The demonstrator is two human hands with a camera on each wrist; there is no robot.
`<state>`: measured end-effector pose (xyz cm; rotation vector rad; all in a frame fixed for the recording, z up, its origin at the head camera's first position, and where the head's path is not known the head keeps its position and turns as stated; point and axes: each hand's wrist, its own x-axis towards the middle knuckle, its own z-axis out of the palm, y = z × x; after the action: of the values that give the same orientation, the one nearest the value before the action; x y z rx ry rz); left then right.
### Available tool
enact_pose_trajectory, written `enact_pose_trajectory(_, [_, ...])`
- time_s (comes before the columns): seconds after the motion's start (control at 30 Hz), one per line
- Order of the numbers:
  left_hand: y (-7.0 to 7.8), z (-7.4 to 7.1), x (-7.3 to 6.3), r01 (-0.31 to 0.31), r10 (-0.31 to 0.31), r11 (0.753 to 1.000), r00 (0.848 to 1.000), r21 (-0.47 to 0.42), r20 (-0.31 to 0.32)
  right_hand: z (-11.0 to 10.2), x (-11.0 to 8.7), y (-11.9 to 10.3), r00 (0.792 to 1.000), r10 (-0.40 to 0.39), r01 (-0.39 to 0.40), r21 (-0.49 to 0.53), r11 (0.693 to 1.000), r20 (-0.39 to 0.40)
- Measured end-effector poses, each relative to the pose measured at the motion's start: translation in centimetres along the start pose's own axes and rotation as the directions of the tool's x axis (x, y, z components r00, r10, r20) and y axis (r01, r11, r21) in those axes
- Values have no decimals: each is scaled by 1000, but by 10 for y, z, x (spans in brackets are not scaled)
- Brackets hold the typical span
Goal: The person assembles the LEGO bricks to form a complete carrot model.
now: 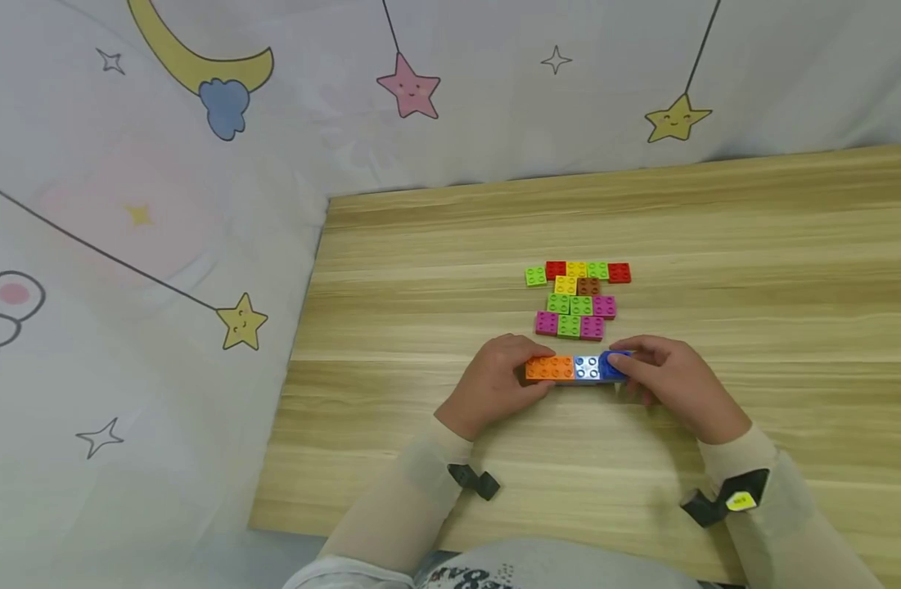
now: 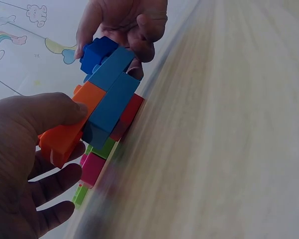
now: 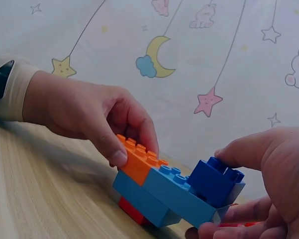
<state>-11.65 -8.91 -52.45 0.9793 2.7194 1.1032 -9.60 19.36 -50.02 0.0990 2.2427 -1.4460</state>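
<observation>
My left hand grips the orange brick at the left end of a joined toy-brick piece, thumb on the near side, fingers on the far side. Next to the orange one is a light blue brick, with another light blue brick underneath. A red brick shows below that; whether it is joined cannot be told. At the right end, a dark blue brick sits on the upper light blue one, looking slightly tilted. The fingers and thumb of my right hand pinch this end.
Beyond the hands, rows of green, pink, yellow, brown and red bricks lie on the wooden table. A pale printed curtain hangs along the table's back and left edges. Each forearm wears a small black device.
</observation>
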Motion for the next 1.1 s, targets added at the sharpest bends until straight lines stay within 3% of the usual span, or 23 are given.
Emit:
enact_pose_trajectory(0.2, [0,0,0,8,-8,1000,1000,6,6,-1,3,2,997,25,-40,190,981,78])
enact_pose_trajectory(0.37, [1,-1,-1,15,-15,1000,1000,9,17,2,7,5,996,24,-46,273,961,84])
enact_pose_trajectory(0.73, [4,-1,0,8,-8,1000,1000,16,23,5,8,7,998,31,-48,303,952,58])
enact_pose_trajectory(1.1, [3,-1,0,14,-14,1000,1000,25,15,6,6,8,998,23,-37,266,963,53])
